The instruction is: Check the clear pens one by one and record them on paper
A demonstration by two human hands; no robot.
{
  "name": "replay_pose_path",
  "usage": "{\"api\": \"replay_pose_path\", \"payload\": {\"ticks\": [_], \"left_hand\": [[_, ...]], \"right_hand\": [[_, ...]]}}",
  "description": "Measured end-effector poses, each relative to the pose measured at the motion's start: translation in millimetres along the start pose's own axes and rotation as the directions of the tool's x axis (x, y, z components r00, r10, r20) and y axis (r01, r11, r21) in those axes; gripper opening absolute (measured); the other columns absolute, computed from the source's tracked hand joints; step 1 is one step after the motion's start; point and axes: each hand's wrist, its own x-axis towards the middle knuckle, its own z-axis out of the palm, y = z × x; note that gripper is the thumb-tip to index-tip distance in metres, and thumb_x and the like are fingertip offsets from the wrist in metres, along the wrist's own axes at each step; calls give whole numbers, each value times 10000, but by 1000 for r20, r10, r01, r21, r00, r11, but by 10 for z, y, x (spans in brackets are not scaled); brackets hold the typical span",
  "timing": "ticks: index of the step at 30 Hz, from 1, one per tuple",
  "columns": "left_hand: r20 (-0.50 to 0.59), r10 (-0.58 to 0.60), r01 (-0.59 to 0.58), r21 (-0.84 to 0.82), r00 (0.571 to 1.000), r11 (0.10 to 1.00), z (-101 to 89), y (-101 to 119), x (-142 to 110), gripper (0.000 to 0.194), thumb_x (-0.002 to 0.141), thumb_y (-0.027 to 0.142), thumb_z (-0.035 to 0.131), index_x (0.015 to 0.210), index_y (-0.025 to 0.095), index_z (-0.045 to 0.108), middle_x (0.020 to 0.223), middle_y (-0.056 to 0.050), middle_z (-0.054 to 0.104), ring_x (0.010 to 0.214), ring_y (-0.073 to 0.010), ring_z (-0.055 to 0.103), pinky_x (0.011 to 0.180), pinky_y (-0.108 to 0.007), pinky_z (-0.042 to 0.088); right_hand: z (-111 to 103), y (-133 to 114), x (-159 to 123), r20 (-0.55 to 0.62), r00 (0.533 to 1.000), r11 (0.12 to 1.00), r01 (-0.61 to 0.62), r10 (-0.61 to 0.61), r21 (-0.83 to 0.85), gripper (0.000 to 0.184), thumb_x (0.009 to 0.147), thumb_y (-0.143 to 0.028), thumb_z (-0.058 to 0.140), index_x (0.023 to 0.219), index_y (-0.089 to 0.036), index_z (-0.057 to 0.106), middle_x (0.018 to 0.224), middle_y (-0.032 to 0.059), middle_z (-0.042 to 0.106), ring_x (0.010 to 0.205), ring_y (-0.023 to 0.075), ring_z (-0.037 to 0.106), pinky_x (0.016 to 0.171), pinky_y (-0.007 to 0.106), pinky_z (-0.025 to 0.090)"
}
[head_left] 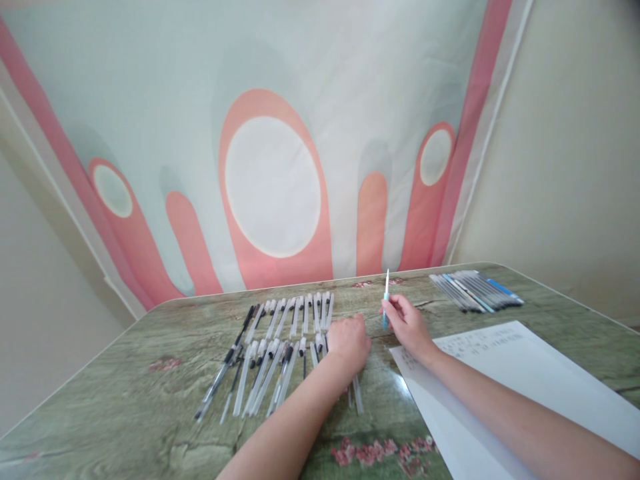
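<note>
My right hand (407, 327) pinches a light-blue and white pen (386, 300) near its lower part. The pen stands nearly upright, its pale pointed end up. My left hand (350, 341) rests palm down at the right end of the pen rows, with its fingers curled. Whatever is under those fingers is hidden. Beside it lie a back row of clear pen barrels (294, 317) and a front row of clear pens (260, 377), several with black parts. Two dark pens (231, 353) lie end to end at the left of the rows.
A white sheet with handwriting (500, 393) lies under my right forearm. Behind it is a group of slim pens or refills (473, 291), some blue. The wood-patterned table (150, 400) meets a pink and pale-green printed backdrop (345, 253) at its far edge.
</note>
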Motion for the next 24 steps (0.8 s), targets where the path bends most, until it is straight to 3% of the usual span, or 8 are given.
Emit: {"api": "replay_pose_path", "payload": {"ticks": [4, 9, 11, 14, 19, 22, 24], "left_hand": [[-18, -17, 15, -103, 1000, 995, 56, -10, 11, 279, 693, 314, 536, 936, 178, 551, 857, -93, 645, 812, -243, 607, 693, -330, 450], [-64, -10, -21, -469, 998, 883, 18, -90, 107, 265, 691, 311, 530, 922, 194, 586, 766, -26, 648, 735, -176, 594, 659, -270, 433], [-100, -25, -44, -636, 995, 771, -49, -142, 166, 275, 707, 318, 523, 924, 169, 602, 731, -22, 641, 684, -152, 578, 633, -249, 422], [-168, -88, -99, -849, 982, 518, -177, -226, 245, 300, 720, 356, 534, 886, 122, 619, 719, -41, 628, 638, -134, 543, 600, -235, 401], [-249, -304, -234, -969, 919, 85, -301, -357, 313, 296, 726, 413, 558, 835, 141, 597, 740, -12, 585, 642, -93, 488, 625, -208, 373], [-217, -402, -261, -963, 889, -58, -267, -413, 341, 298, 731, 427, 558, 861, 159, 572, 741, 9, 550, 651, -81, 468, 620, -194, 359], [-197, -423, -263, -959, 884, -103, -226, -434, 362, 297, 728, 423, 566, 872, 163, 564, 740, 15, 537, 655, -79, 463, 615, -188, 351]], "right_hand": [[-4, 20, 7, -16, 1000, 1000, 11, -11, -12, 264, 789, -479, 479, 800, -216, 496, 703, 10, 589, 514, 126, 480, 472, 244, 405], [-15, 29, 17, -64, 998, 999, 27, -29, -24, 247, 812, -456, 460, 839, -213, 493, 710, 8, 575, 534, 129, 483, 495, 243, 410], [-16, 27, 20, -54, 998, 999, 39, -41, -32, 238, 825, -441, 446, 840, -208, 491, 700, 6, 563, 538, 127, 480, 496, 238, 405], [-12, 30, 10, -7, 997, 994, 80, -81, -80, 234, 839, -422, 433, 835, -197, 498, 680, 3, 545, 561, 127, 482, 510, 233, 397], [8, 27, -77, 160, 967, 929, 237, -198, -283, 201, 829, -378, 468, 829, -190, 537, 603, -17, 507, 524, 116, 452, 513, 235, 360], [23, 15, -141, 258, 931, 873, 339, -258, -352, 170, 825, -346, 479, 825, -191, 550, 582, -22, 495, 503, 111, 436, 517, 239, 348], [32, 7, -167, 296, 913, 848, 382, -282, -368, 157, 824, -329, 479, 822, -191, 553, 582, -22, 496, 498, 108, 433, 517, 239, 344]]}}
